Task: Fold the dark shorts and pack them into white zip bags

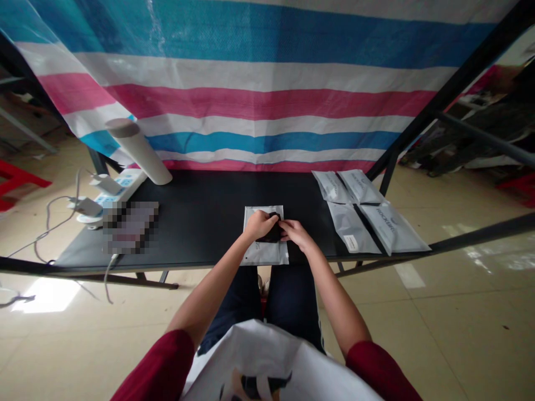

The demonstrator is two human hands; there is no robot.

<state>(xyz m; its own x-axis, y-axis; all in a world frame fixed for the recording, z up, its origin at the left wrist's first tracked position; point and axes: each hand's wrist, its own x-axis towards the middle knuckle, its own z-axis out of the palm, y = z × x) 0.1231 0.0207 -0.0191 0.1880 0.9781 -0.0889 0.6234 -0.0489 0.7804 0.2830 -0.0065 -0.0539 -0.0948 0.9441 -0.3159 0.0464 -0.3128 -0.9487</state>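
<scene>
A black folded item [273, 230] was gripped by the narrowly closed fingers of the left hand [259, 225] and right hand [296, 234], over a grey pouch [264, 257] lying on the tabletop [200, 195]

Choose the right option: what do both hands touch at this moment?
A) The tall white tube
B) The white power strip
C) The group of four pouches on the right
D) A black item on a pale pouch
D. The left hand and the right hand meet on the black item, which lies on the pale pouch.
</scene>
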